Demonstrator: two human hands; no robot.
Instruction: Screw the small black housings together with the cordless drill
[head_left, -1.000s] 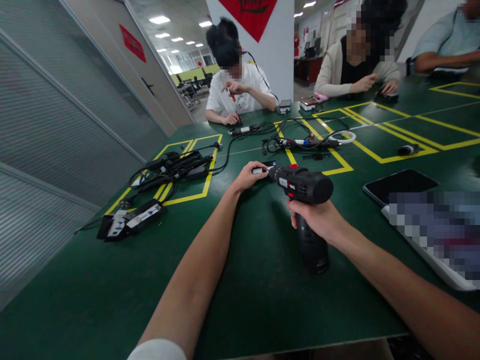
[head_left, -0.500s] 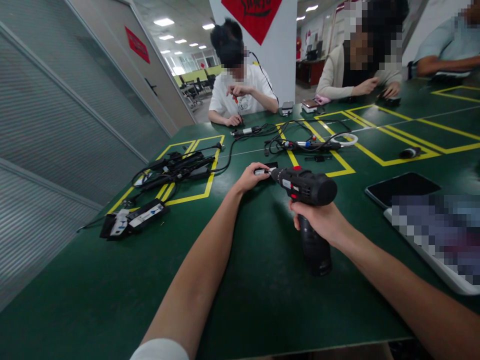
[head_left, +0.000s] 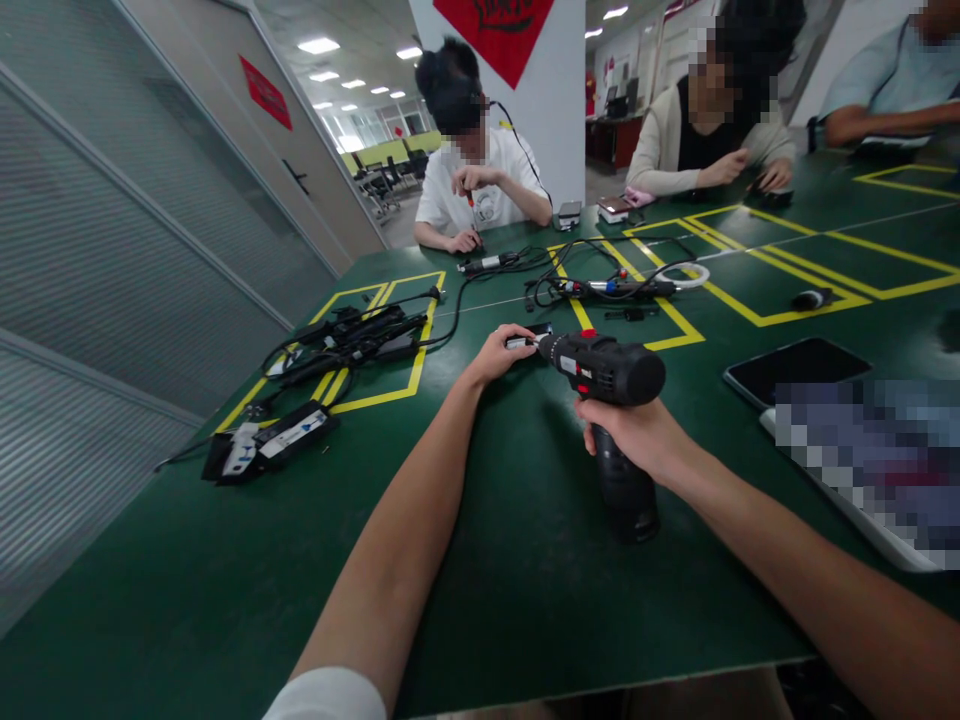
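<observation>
My right hand point(head_left: 626, 430) is wrapped round the grip of a black and red cordless drill point(head_left: 607, 368), its battery end low over the table. The drill points to the left and away from me, with its tip at a small black piece with a white strip point(head_left: 520, 342). My left hand point(head_left: 501, 355) holds that piece against the table, fingers closed over its near side. Part of the piece is hidden behind my fingers and the drill's chuck. The exact contact of the bit is too small to make out.
Black cables and adapters point(head_left: 360, 335) lie tangled at the left, near a black casing with white labels point(head_left: 296, 432). More corded tools point(head_left: 600, 288) lie beyond my hands. At the right are a phone point(head_left: 799, 372) and a white-edged device point(head_left: 840, 490). Several people sit across the green table point(head_left: 517, 600).
The whole view has shifted slightly. Both hands, the drill and the small piece keep the same places relative to each other.
</observation>
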